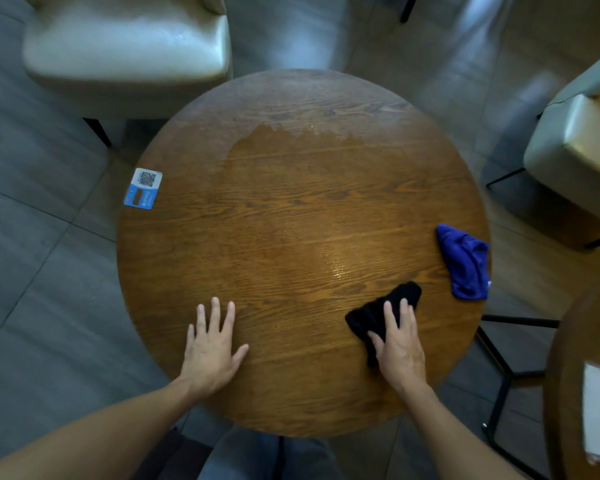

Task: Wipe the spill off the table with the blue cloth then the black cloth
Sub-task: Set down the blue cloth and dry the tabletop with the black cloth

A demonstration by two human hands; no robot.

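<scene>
A round wooden table (222,237) fills the middle of the view. A wet film (291,150) with a jagged far edge covers its far half, and a glossy wet patch (343,268) shines nearer me. The black cloth (378,311) lies crumpled at the near right, and my right hand (400,344) presses flat on it with fingers over the fabric. The blue cloth (465,263) sits bunched at the table's right edge, apart from both hands. My left hand (210,348) rests flat on the bare wood at the near left, fingers spread.
A blue and white QR-code sticker (143,188) sits at the table's left edge. A cream padded chair (125,53) stands beyond the table at the left, another chair (575,157) at the right. A second wooden table (561,375) is at the lower right.
</scene>
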